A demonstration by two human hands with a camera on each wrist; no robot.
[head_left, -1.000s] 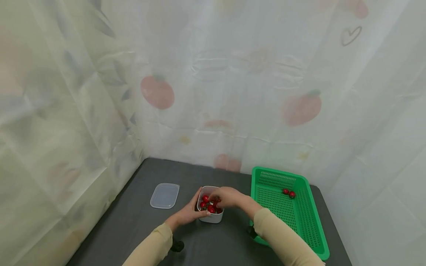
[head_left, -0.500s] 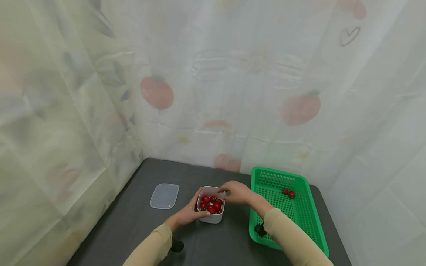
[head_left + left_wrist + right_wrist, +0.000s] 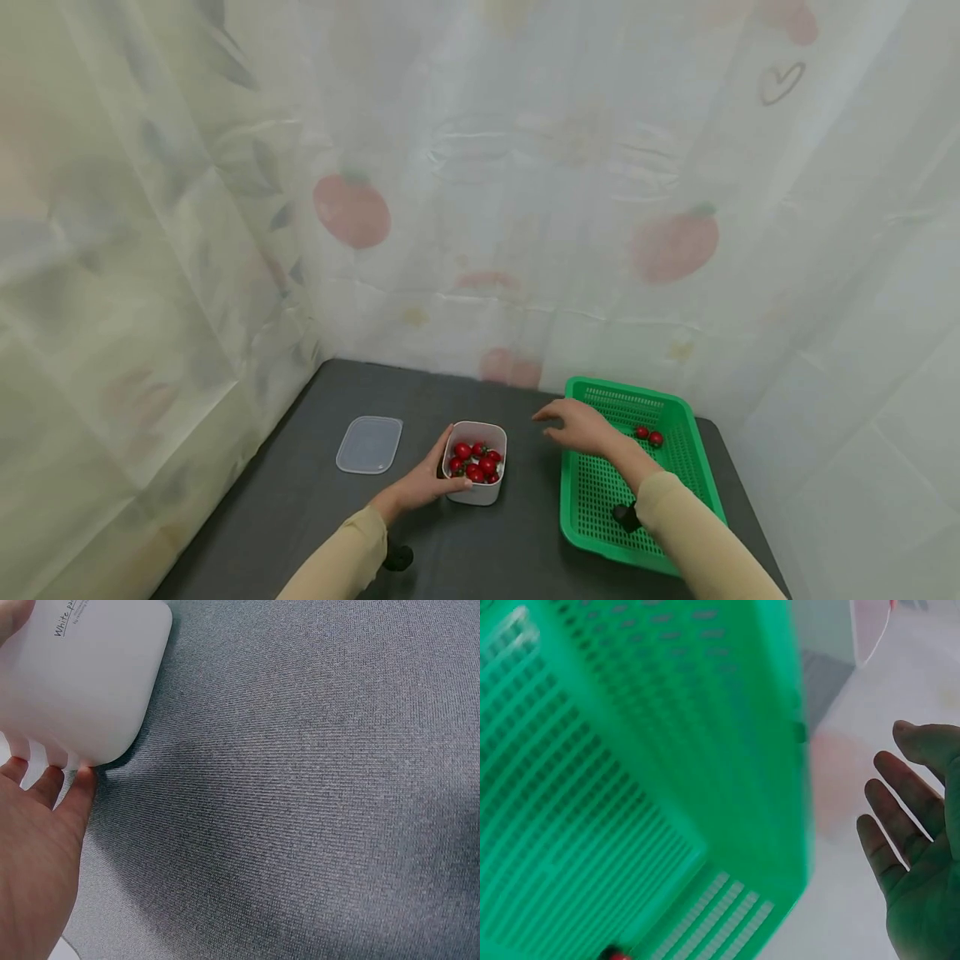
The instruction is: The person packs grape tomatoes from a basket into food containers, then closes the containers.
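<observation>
My left hand (image 3: 422,483) holds a small white plastic container (image 3: 474,496), its thumb across the near side and its fingers along the left side. Several cherry tomatoes (image 3: 462,451) lie inside. In the left wrist view, the fingertips of that hand (image 3: 37,832) press the wall of the container (image 3: 82,682), which bears printed lettering. My right hand (image 3: 587,430) is held up over the left edge of a green perforated basket (image 3: 600,548), holding nothing. Its fingers are spread and loosely extended in the right wrist view, where the hand (image 3: 922,817) is beside the basket wall (image 3: 735,780).
Two cherry tomatoes (image 3: 656,439) lie at the far right of the basket. A translucent square lid (image 3: 369,445) rests on the dark grey table (image 3: 300,517), left of the container. Printed curtains (image 3: 480,208) hang behind and along the sides.
My right hand has risen out of the container and moved right to the basket's edge, its fingers spreading. The left hand and container have stayed in place.
</observation>
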